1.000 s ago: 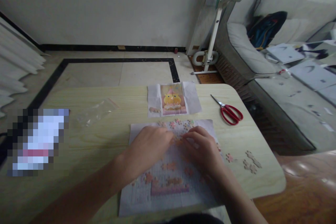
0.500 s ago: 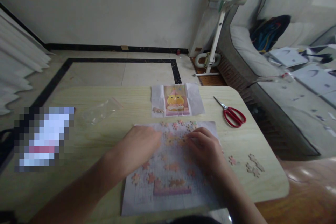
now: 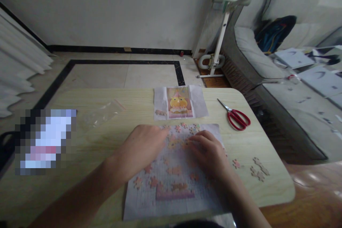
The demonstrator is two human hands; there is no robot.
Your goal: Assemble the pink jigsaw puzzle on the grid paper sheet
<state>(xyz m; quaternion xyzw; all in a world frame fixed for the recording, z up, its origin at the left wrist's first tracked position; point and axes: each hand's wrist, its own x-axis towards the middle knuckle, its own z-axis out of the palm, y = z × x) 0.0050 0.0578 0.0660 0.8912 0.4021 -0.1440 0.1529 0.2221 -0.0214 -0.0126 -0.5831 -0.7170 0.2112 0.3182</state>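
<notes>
On a printed white sheet lie several loose jigsaw pieces and a joined pink-purple strip near its front edge. My left hand is closed over the sheet's left side, its fingertips beside the top row of pieces; whatever it pinches is hidden. My right hand bends over the right side. Its thumb and index finger close at the edge of a yellow puzzle piece, next to another yellow piece. The picture sheet with a yellow cartoon figure lies behind them.
Red-handled scissors lie at the right back of the wooden table. Several puzzle pieces sit at the right. A clear plastic bag is at the left, near a blurred bright object. A sofa stands beyond.
My left hand has shifted slightly up and right, its fingertips nearer the top row of pieces. My right hand stays almost in place over the yellow pieces.
</notes>
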